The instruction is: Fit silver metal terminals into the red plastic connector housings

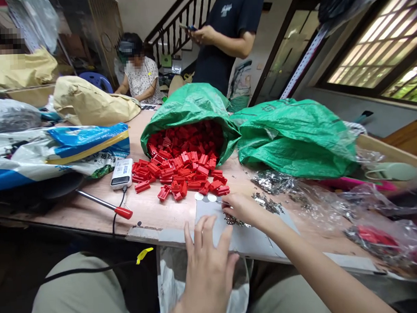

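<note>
My left hand [209, 254] hovers at the table's front edge, palm down, its fingers spread with nothing between them. Over the grey mat [210, 220], my right hand [240, 206] has its fingers pinched together. A thin shiny sliver shows at its fingertips, too small to name. Small metal pieces [236, 220] lie under and beside this hand, with more metal pieces [266, 203] to its right. Two white discs [212, 198] sit just left of its fingertips. Beyond them, red plastic parts [178, 176] spill out of a green sack [189, 100] onto the table.
A second green sack [296, 137] lies at right, near clear plastic bags [319, 207]. At left are a white power bank [122, 173] with a cable, a red-handled lever [123, 212] and a blue-white bag [88, 142]. A white sack [171, 276] hangs below the edge. People are behind.
</note>
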Motion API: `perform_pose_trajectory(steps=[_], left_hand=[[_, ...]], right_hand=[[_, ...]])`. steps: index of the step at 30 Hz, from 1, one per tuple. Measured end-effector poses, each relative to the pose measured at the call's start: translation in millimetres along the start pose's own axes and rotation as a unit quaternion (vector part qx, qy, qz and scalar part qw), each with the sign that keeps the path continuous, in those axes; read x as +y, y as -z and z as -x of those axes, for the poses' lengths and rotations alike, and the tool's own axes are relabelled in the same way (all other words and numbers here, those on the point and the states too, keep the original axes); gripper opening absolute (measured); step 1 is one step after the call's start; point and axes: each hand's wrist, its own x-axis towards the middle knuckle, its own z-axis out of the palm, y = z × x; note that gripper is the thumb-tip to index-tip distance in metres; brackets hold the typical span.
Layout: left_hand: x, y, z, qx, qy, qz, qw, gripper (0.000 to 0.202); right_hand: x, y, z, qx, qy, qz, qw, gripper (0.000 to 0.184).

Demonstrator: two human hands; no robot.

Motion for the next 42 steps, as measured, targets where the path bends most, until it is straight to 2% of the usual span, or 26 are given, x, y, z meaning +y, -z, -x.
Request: perform_pose_trajectory(steps=[3, 6, 8, 9, 13, 15, 17, 19, 21, 23, 25, 28, 30, 31, 32, 35, 37, 40, 42], left_hand=[[-28.9, -22.7, 0.5, -0.012, 0.012, -0.025, 1.0, 0.044], [-51.4, -35.0, 4.0, -0.036, -0.03, 0.005, 0.999, 0.032], [-60.6, -31.7, 11.5, -0.016, -0.061, 0.068, 0.996, 0.033], [-64.3, -27.1, 16.6, 0.011, -0.066, 0.109, 0.992, 0.035], [-78.0, -5.5, 38.6, 0.124, 0.003, 0.19, 0.974, 0.029], [-83.4, 0.9, 49.9, 0.142, 0.033, 0.21, 0.967, 0.027], [-86.0, 2.3, 61.8, 0.133, 0.032, 0.219, 0.966, 0.026], [-86.3, -0.8, 73.2, 0.061, -0.009, 0.214, 0.975, 0.026], [-85.6, -7.0, 82.8, -0.084, -0.071, 0.172, 0.979, 0.029], [-85.6, -14.2, 89.9, -0.246, -0.123, 0.085, 0.958, 0.028], [-86.8, -20.4, 94.1, -0.354, -0.154, -0.011, 0.922, 0.021], [-88.7, -24.4, 94.3, -0.422, -0.176, -0.1, 0.884, 0.017], [-88.5, -23.3, 91.4, -0.436, -0.173, -0.13, 0.874, 0.022], [-88.1, -22.1, 89.8, -0.439, -0.17, -0.138, 0.872, 0.024], [-87.6, -20.7, 88.5, -0.441, -0.171, -0.141, 0.87, 0.025], [-86.3, -17.1, 88.0, -0.435, -0.189, -0.146, 0.868, 0.026], [-85.7, -15.8, 89.9, -0.429, -0.197, -0.15, 0.869, 0.025], [-83.8, -14.4, 92.6, -0.427, -0.195, -0.155, 0.869, 0.024], [-82.1, -12.9, 93.4, -0.434, -0.191, -0.157, 0.867, 0.024]], right_hand=[[1.2, -3.4, 0.5, 0.017, 0.001, 0.016, 1.0, 0.006], [1.0, -7.3, 1.7, 0.035, -0.003, 0.02, 0.999, 0.007], [0.3, -10.6, 4.3, 0.042, -0.005, 0.007, 0.999, 0.007], [0.5, -12.9, 6.1, 0.044, -0.004, -0.003, 0.999, 0.008], [4.5, -25.6, 17.8, 0.077, -0.015, -0.065, 0.995, 0.016], [3.6, -28.5, 29.5, 0.16, -0.002, -0.124, 0.979, 0.017], [-1.3, -27.1, 46.3, 0.247, 0.002, -0.177, 0.953, 0.018], [-7.8, -24.8, 67.2, 0.303, -0.021, -0.214, 0.928, 0.019], [-12.5, -26.2, 90.3, 0.326, -0.068, -0.251, 0.909, 0.022], [-13.3, -34.5, 113.6, 0.33, -0.127, -0.314, 0.881, 0.026], [-10.6, -49.2, 136.3, 0.338, -0.183, -0.404, 0.83, 0.031], [-4.1, -75.4, 168.6, 0.351, -0.228, -0.524, 0.742, 0.033], [-1.3, -89.6, 188.5, 0.349, -0.233, -0.567, 0.708, 0.031], [-1.2, -94.9, 197.3, 0.331, -0.232, -0.571, 0.715, 0.03], [-2.4, -99.3, 205.0, 0.3, -0.225, -0.558, 0.74, 0.03], [-16.2, -110.5, 216.6, 0.134, -0.146, -0.444, 0.874, 0.036], [-32.5, -119.6, 213.1, 0.03, -0.07, -0.342, 0.937, 0.049], [-56.4, -134.4, 196.5, -0.077, -0.034, -0.179, 0.98, 0.073], [-64.4, -140.8, 184.6, -0.138, -0.05, -0.087, 0.985, 0.078]])
